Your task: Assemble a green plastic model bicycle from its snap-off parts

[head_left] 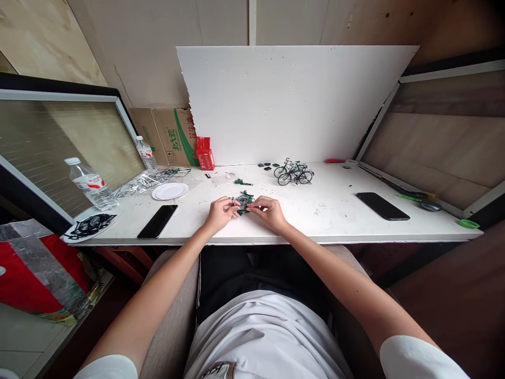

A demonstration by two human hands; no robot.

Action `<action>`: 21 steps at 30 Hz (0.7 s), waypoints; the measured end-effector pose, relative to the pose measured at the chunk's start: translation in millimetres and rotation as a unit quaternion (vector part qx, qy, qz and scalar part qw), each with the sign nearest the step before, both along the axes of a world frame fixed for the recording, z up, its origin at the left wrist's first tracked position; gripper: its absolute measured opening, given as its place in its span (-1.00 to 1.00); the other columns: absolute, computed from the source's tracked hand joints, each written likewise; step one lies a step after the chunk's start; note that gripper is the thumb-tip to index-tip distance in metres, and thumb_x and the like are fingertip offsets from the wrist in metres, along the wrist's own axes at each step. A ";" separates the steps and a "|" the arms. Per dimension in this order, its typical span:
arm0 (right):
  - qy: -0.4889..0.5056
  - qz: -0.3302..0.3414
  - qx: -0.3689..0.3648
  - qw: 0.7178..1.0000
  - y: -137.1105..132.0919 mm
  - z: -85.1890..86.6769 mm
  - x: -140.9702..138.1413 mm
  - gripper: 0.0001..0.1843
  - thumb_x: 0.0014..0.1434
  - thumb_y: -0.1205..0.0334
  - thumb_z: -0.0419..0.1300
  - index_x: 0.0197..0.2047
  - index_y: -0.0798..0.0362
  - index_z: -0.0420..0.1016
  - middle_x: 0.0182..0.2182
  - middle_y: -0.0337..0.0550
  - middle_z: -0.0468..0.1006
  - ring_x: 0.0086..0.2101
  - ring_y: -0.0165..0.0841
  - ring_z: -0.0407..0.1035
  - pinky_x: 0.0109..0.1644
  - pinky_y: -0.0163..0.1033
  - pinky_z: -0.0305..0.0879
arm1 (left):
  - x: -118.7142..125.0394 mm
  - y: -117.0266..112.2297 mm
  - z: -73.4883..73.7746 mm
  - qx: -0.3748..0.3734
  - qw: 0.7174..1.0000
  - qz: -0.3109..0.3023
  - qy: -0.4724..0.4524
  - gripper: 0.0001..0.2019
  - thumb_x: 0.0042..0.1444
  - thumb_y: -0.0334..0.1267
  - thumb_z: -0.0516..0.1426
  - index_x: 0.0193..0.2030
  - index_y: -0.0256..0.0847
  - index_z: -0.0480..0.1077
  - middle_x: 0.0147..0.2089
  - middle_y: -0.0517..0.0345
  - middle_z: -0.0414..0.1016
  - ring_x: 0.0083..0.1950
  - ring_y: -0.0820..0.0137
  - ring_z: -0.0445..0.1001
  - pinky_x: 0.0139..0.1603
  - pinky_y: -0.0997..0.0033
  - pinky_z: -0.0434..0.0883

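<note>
At the front middle of the table, a cluster of tiny dark green and black model bicycle parts [244, 202] sits between my two hands. My left hand [221, 213] is closed in a pinch at its left side. From the right, my right hand [270, 212] pinches at the same cluster with thumb and forefinger. The exact pieces between the fingertips are too small to tell apart. Just behind the hands lies a small green plastic piece [243, 182]. Miniature bicycles [295, 172], one green and one black, stand upright farther back to the right.
To the left are a dark phone [158, 221], white plates [169, 191], a plate of black parts [91, 226], a water bottle [92, 185] and a red box [205, 153]. Another phone [382, 206] lies right. A white board [295, 100] stands at the back.
</note>
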State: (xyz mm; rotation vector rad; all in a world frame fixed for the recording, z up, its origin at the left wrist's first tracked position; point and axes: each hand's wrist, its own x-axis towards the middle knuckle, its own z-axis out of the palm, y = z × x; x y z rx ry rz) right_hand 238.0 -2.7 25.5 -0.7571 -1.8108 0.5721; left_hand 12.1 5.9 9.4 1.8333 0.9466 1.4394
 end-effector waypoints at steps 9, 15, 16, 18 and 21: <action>0.021 -0.023 -0.025 0.999 1.8 0.5 -0.5 -0.65 0.24 -0.16 0.40 -0.18 -0.05 0.78 -0.21 -0.01 0.73 -0.20 -0.19 0.56 -0.24 -0.14 0.41 | 1.8 -0.1 1.5 -0.006 1.000 0.002 0.004 -0.58 0.19 0.12 0.33 -0.22 -0.30 0.59 -0.11 -0.05 0.60 -0.38 0.31 0.70 -0.38 0.40 0.65; 0.041 -0.037 -0.057 0.997 3.5 1.0 0.9 -0.64 0.23 -0.15 0.40 -0.17 -0.02 0.75 -0.13 0.00 0.73 -0.12 -0.16 0.57 -0.22 -0.17 0.42 | 0.5 3.9 -1.1 -0.077 0.995 0.000 -0.066 -0.45 0.06 0.14 0.42 -0.05 -0.33 0.62 -0.17 -0.13 0.72 -0.19 0.13 0.74 -0.10 0.13 0.71; 0.040 -0.037 -0.057 0.997 3.7 0.6 1.0 -0.64 0.23 -0.15 0.40 -0.17 -0.02 0.75 -0.13 0.00 0.73 -0.13 -0.16 0.57 -0.22 -0.18 0.42 | 0.6 3.0 -0.7 -0.081 0.994 -0.002 -0.072 -0.45 0.04 0.14 0.43 -0.05 -0.33 0.63 -0.10 -0.16 0.73 -0.15 0.11 0.74 -0.06 0.10 0.71; 0.040 -0.036 -0.055 0.997 4.2 -0.1 0.9 -0.66 0.23 -0.12 0.41 -0.18 -0.02 0.75 -0.13 0.00 0.73 -0.13 -0.17 0.57 -0.21 -0.18 0.41 | 0.7 0.4 0.8 -0.082 0.994 -0.003 -0.069 -0.46 0.02 0.13 0.44 -0.08 -0.33 0.64 -0.02 -0.20 0.72 -0.12 0.10 0.74 -0.02 0.08 0.70; 0.040 -0.038 -0.057 0.997 4.8 -0.5 0.5 -0.68 0.22 -0.11 0.42 -0.18 -0.02 0.75 -0.15 0.00 0.74 -0.14 -0.16 0.57 -0.21 -0.17 0.41 | 0.5 -3.7 3.3 -0.078 0.996 -0.010 -0.044 -0.49 0.03 0.08 0.45 -0.06 -0.33 0.66 -0.04 -0.18 0.73 -0.14 0.11 0.74 0.01 0.06 0.69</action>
